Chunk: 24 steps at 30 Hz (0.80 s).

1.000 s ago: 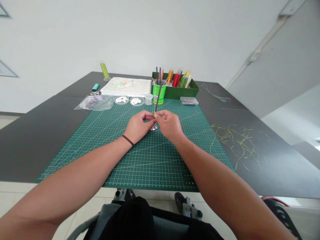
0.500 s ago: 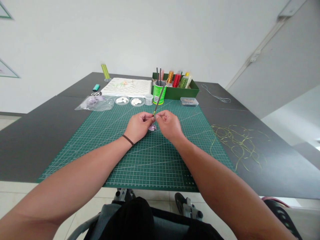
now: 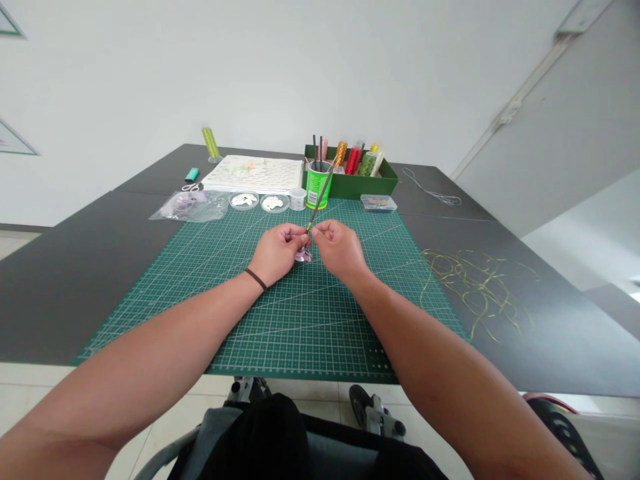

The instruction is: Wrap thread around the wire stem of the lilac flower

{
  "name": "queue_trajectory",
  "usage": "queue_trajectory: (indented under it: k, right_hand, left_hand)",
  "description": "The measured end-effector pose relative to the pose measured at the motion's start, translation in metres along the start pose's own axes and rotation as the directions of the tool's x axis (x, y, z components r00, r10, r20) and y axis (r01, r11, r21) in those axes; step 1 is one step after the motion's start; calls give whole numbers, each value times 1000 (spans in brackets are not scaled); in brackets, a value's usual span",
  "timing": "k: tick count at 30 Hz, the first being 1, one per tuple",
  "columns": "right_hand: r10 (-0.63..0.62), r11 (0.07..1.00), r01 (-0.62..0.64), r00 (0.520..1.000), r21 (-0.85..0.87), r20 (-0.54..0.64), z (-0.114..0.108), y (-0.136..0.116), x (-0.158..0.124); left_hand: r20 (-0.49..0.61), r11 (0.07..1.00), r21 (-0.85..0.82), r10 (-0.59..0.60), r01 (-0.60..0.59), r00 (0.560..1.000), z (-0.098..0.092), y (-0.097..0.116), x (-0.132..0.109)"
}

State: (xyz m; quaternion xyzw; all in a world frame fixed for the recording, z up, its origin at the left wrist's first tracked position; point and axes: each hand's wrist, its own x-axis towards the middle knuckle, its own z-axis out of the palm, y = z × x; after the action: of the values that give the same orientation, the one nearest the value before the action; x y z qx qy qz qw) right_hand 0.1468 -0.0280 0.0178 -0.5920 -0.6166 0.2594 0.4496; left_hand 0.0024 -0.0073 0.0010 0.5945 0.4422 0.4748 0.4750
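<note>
Both hands [image 3: 309,241] are drawn in close over the middle of a green cutting mat [image 3: 300,333], fingers curled and pinching a thin dark rod [image 3: 319,200] near its lower end. The rod tilts up and away, its top crossing in front of a green tin cup [image 3: 313,190] that stands in a dark green box [image 3: 350,189] of thread spools. Just below the fingertips hangs a small lilac piece [image 3: 303,255], partly hidden by the hands, so how it joins the rod is hard to make out.

Along the mat's far edge sit a small jar [image 3: 297,199] and two round dishes of white pieces [image 3: 259,201], with a clear bag of lilac material [image 3: 193,207] and scissors [image 3: 190,187] further left. Out on the dark bench [image 3: 65,280], right of the mat, lies a loose tangle of gold wire [image 3: 470,283] — too fine to follow strand by strand.
</note>
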Motion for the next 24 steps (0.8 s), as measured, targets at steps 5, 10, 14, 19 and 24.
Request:
queue_trajectory:
  k: [5, 10, 14, 19, 24]
  right_hand:
    - [16, 1000, -16, 1000, 27, 2, -1, -1, 1]
    - [6, 998, -6, 1000, 65, 1, 0, 4, 3]
    - [-8, 995, 6, 1000, 100, 17, 0, 6, 3]
    - [-14, 996, 11, 999, 87, 36, -2, 3, 3]
    - [-60, 995, 59, 998, -75, -5, -2, -1, 0]
  left_hand:
    - [34, 998, -57, -12, 14, 999, 0, -2, 2]
    - [45, 992, -118, -31, 36, 998, 0, -2, 2]
    - [58, 981, -182, -55, 65, 997, 1, -2, 1]
    - [72, 970, -228, -68, 83, 995, 1, -1, 1]
    - [-13, 985, -166, -45, 42, 999, 1, 2, 0]
